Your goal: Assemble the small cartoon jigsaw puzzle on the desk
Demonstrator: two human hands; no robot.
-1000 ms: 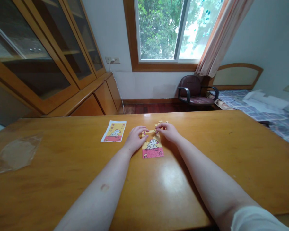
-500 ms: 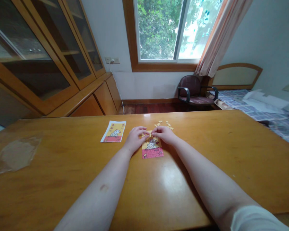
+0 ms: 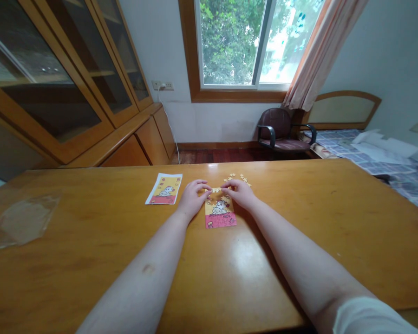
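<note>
A partly joined jigsaw puzzle (image 3: 220, 219), pink below and yellow above with a white animal on it, lies flat on the table. Just beyond its ragged upper edge is a narrow yellow strip of puzzle pieces (image 3: 216, 189). My left hand (image 3: 192, 198) pinches the strip's left end between thumb and fingers. At the right end, the fingers of my right hand (image 3: 243, 192) are closed on it too. Several loose yellow puzzle pieces (image 3: 244, 179) lie behind my right hand. To the left sits a printed picture card (image 3: 166, 189) with the same design.
A crumpled clear plastic bag (image 3: 24, 220) lies at the left of the wooden table (image 3: 334, 222). Past the far edge stand a dark office chair (image 3: 280, 130) and a bed (image 3: 362, 144). A glass-door cabinet (image 3: 101, 74) lines the left wall.
My hands have moved slightly apart, and the yellow strip now shows between them. A gap of bare table is visible between the strip and the rest of the puzzle.
</note>
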